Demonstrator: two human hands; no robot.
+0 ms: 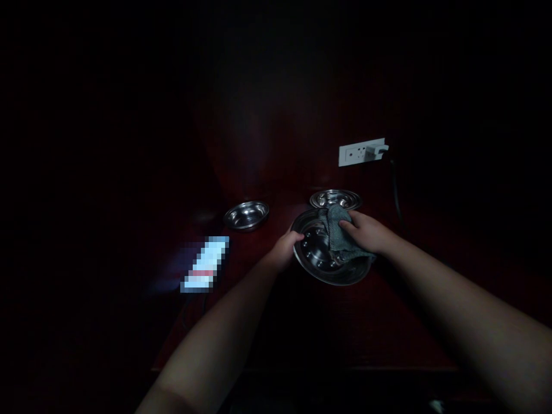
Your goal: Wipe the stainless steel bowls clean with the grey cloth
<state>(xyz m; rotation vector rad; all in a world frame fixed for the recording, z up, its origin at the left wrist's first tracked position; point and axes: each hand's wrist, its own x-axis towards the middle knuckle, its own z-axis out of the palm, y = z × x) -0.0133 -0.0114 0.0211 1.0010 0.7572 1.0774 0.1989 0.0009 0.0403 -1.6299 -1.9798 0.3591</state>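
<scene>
A shiny metal bowl (317, 253) is held tilted above the dark red table, its inside turned toward me. My left hand (287, 247) grips its left rim, with the thumb over the edge and the other fingers hidden behind. In my right hand (366, 230) is a grey-green cloth (342, 233), closed between thumb and fingers and pressed against the bowl's right inner side and rim. Part of the cloth hangs down over the bowl's wall.
Two more metal bowls stand behind, one at the left (246, 215) and one just beyond my hands (335, 199). A lit phone (204, 264) lies at the left. On the back wall, a white socket (361, 152) holds a plug with a dark cable (395, 190). Surroundings are very dark.
</scene>
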